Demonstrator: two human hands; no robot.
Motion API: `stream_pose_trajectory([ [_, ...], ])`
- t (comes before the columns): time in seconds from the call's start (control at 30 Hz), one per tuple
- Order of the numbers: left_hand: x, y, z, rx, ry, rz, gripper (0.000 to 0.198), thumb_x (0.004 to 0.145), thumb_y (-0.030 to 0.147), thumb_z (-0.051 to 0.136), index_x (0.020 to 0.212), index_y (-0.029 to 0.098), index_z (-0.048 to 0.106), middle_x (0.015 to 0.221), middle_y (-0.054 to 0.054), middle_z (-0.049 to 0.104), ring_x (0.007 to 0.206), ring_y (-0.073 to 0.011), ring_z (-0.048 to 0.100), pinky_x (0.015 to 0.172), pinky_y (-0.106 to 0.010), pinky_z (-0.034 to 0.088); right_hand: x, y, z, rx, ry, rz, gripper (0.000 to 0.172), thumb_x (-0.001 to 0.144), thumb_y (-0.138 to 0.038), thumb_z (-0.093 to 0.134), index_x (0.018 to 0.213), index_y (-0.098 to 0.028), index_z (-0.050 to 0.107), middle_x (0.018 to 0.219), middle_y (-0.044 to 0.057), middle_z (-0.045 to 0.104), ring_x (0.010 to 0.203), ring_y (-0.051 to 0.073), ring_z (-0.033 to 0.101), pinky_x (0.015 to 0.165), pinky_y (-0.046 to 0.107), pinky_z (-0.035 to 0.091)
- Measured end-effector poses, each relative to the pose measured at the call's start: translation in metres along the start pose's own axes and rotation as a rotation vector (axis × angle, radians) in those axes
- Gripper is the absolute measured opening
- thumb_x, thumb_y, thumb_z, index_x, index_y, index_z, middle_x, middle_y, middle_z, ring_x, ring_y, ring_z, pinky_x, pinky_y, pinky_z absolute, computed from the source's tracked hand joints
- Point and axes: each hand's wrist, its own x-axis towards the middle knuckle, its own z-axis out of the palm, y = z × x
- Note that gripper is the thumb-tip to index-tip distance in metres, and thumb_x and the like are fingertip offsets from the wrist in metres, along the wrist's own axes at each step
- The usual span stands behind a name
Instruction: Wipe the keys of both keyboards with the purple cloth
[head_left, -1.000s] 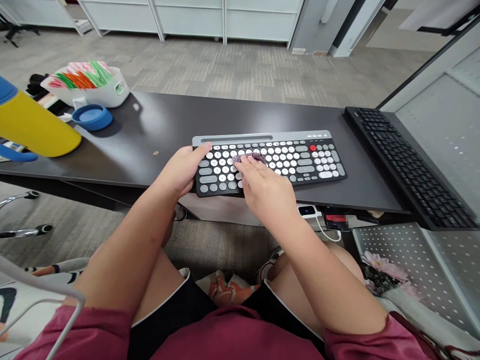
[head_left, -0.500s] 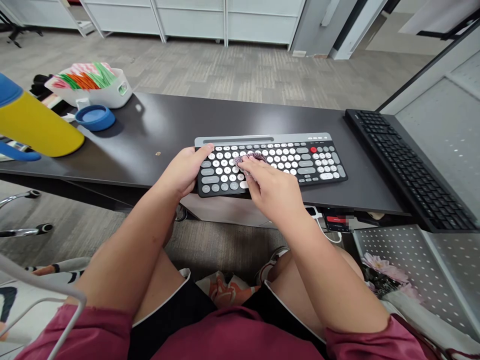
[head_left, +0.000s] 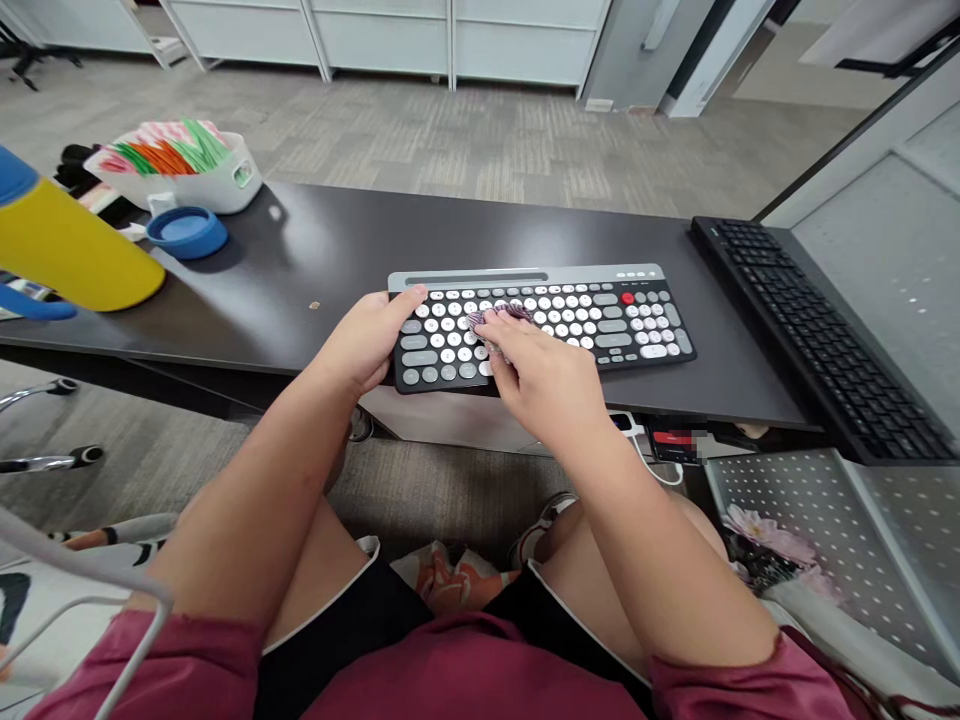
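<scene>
A black and grey keyboard (head_left: 611, 313) with round white keys and one red key lies along the front part of the dark desk. Its left end is gripped by my left hand (head_left: 369, 340), thumb on the top corner and fingers underneath. My right hand (head_left: 546, 372) presses a crumpled, dark striped cloth (head_left: 512, 313) against the keys left of the middle. The fingers are bent over the cloth and hide part of it, along with the keys below.
Along the desk's right edge stands a second, black keyboard (head_left: 817, 330). To the left are a yellow tumbler (head_left: 75, 245) with blue trim, a blue lid (head_left: 187, 232) and a white basket (head_left: 241, 172) of colourful packets. Below the desk's front edge, a white cable (head_left: 658, 472) hangs.
Almost nothing differs. The view has shifted very slightly; both hands, the cloth and the keyboard keep their places.
</scene>
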Motion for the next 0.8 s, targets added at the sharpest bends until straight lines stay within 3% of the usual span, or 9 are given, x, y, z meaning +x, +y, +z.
stream_pose_trajectory([
  [0.8,0.0010,-0.0066,-0.0028,-0.021,-0.023,0.034,0.038,0.091,0.054,0.074,0.096,0.017,0.074,0.105,-0.014,0.081,0.101,-0.0303,0.077,0.088,-0.040,0.063,-0.0031,-0.0029,0.0021,-0.008,0.031,-0.055,0.033,0.103,-0.016,0.056,0.131,-0.021,0.073,0.141,0.005,0.072,0.131,0.024,0.069,0.113,0.042,0.058],
])
